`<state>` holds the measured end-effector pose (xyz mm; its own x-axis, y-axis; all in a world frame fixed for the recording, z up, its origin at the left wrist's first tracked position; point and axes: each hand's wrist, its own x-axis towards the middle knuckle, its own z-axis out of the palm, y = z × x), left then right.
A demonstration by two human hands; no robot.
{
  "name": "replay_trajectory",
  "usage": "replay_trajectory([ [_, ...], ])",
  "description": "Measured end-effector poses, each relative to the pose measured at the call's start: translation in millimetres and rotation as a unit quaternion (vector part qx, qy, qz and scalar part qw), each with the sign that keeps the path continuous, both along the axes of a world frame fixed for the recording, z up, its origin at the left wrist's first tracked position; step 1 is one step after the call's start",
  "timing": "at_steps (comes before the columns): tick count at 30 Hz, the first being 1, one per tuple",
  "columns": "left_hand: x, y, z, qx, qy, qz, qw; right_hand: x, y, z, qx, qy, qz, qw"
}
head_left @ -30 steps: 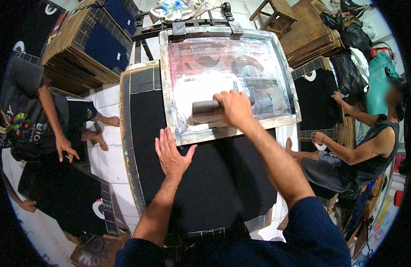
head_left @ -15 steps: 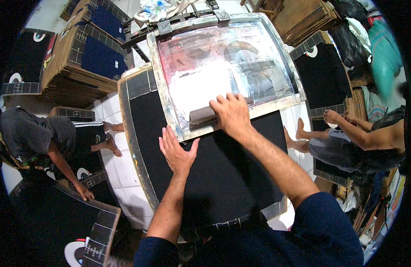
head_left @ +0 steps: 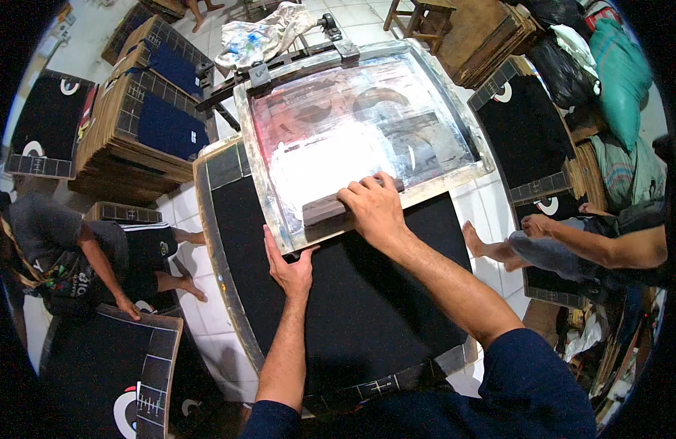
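Observation:
A screen printing frame (head_left: pixel 477 107), its pale rim smeared with paint, is hinged at its far side above a black cloth (head_left: pixel 367 314) on a board. White ink (head_left: pixel 319 162) is pooled on the left of its mesh, which has red and blue-grey stains. My right hand (head_left: pixel 378 212) is closed over a dark squeegee (head_left: pixel 325 212) along the near side of the mesh. At the near left corner, my left hand (head_left: pixel 289 272) holds the rim, thumb along the near edge and fingers up the left side. The fingertips are partly hidden.
Stacked boards with navy cloth (head_left: pixel 162 121) stand at the far left, and a stained rag (head_left: pixel 265 36) lies beyond the frame. One person (head_left: pixel 96 241) touches a board at left; another (head_left: pixel 601 245) is at right. More black-cloth boards (head_left: pixel 524 124) and a green sack (head_left: pixel 621 84) occupy the right.
The squeegee has tilted in my right hand and stays by the near rim. My left thumb now lies along the near edge. The whole view has shifted slightly.

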<state>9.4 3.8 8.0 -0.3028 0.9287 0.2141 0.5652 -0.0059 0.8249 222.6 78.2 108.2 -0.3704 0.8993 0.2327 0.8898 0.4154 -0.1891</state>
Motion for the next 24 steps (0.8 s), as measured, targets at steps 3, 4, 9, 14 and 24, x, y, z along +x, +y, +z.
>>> replay_trajectory([
  [3,-3.6,-3.9,-11.9,0.074,-0.013,-0.015,0.997,0.1,-3.6,2.6,0.053,0.036,0.006,0.998],
  [4,-4.6,-4.2,-15.3,0.085,0.011,-0.015,0.996,-1.3,0.1,4.2,0.044,0.023,-0.001,0.999],
  [9,-5.3,-4.0,-22.6,0.071,0.02,-0.014,0.997,-8.8,44.6,21.3,-0.045,-0.033,-0.013,0.998],
  [14,-5.0,-4.6,-18.2,0.077,0.035,-0.015,0.996,-0.2,51.2,33.7,-0.09,-0.016,0.019,0.996],
  [24,-4.5,-5.0,-17.4,0.078,0.057,-0.013,0.995,-11.7,164.5,6.9,-0.124,-0.065,0.047,0.989],
])
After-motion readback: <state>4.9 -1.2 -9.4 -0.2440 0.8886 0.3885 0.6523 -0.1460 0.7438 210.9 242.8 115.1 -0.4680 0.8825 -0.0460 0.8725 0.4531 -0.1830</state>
